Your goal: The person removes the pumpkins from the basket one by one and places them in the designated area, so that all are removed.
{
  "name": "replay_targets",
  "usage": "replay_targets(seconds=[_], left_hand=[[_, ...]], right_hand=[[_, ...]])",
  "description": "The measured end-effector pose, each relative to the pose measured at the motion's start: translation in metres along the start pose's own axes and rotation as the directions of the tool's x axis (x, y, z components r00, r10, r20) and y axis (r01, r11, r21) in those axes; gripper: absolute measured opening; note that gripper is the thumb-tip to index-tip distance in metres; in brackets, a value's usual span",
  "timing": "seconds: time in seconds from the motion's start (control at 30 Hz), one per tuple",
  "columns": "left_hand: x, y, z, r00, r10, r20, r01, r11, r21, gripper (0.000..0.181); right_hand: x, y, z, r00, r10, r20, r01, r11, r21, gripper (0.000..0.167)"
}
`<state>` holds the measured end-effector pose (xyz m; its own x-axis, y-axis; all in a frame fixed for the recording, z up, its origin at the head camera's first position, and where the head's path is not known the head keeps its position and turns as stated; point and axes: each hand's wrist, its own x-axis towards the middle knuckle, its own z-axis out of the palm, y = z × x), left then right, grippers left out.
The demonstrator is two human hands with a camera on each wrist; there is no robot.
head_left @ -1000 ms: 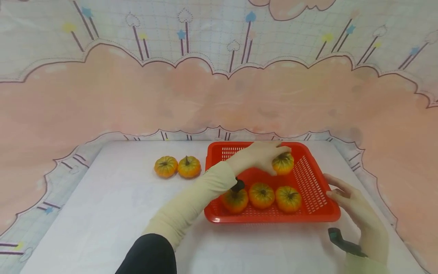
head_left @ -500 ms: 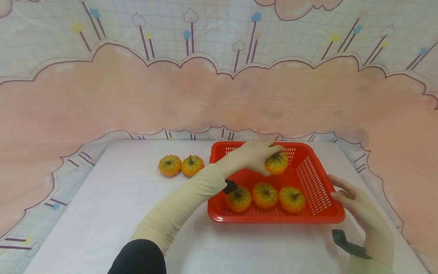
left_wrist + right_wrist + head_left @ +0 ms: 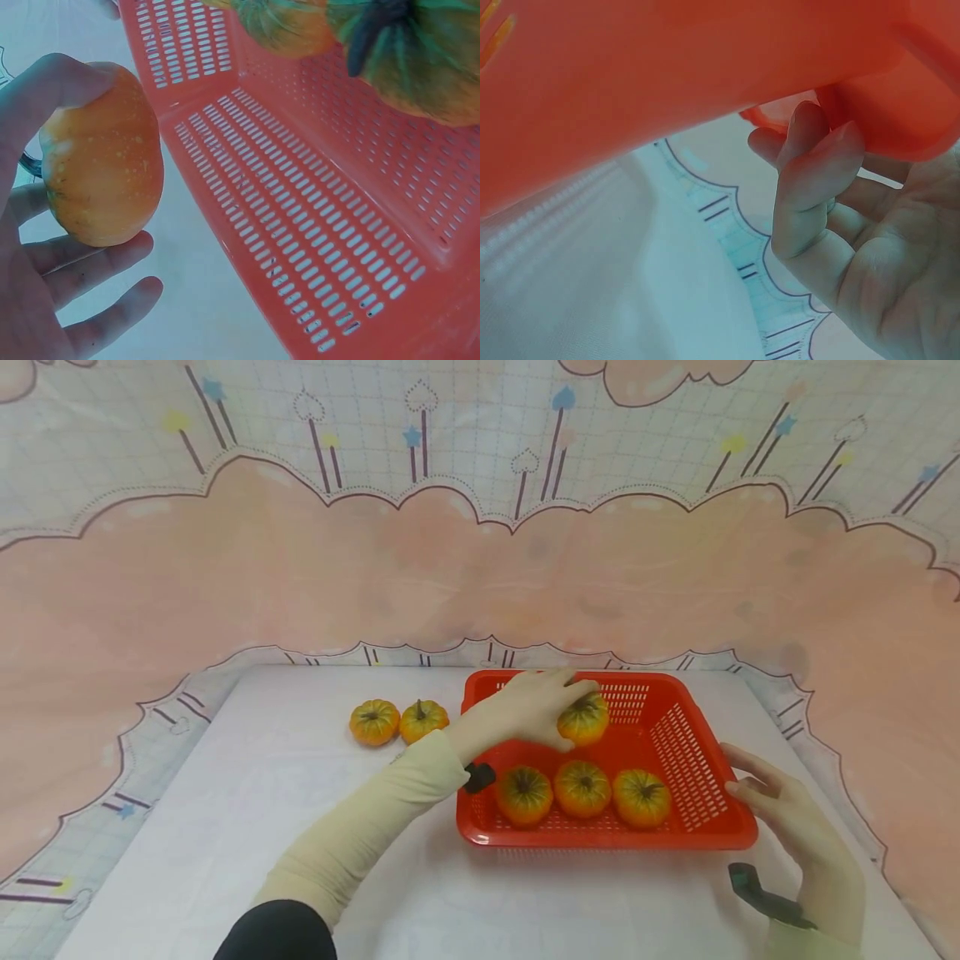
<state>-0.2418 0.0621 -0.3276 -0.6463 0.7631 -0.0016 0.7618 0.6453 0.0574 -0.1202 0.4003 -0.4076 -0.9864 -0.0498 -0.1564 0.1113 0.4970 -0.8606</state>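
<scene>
Pumpkin (image 3: 584,722) in left hand (image 3: 525,708), over the basket's (image 3: 600,840) far half

Thumb and fingers, parted to its width, hold it along its wide axis. Inside, three pumpkins (image 3: 582,789) lie nearer. Right hand (image 3: 798,827) touches right rim; whether it grips, I cannot tell. Basket stands on white bench (image 3: 247,810), two pumpkins (image 3: 375,723) to its left.
</scene>
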Motion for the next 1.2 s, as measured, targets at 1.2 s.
replay_targets(seconds=[1.2], left_hand=[[-0.088, -0.036, 0.014, 0.927, -0.294, -0.234, 0.257, 0.951, -0.174, 0.084]], right_hand=[[0.003, 0.002, -0.002, 1.0, -0.018, 0.008, 0.018, 1.0, -0.005, 0.062]])
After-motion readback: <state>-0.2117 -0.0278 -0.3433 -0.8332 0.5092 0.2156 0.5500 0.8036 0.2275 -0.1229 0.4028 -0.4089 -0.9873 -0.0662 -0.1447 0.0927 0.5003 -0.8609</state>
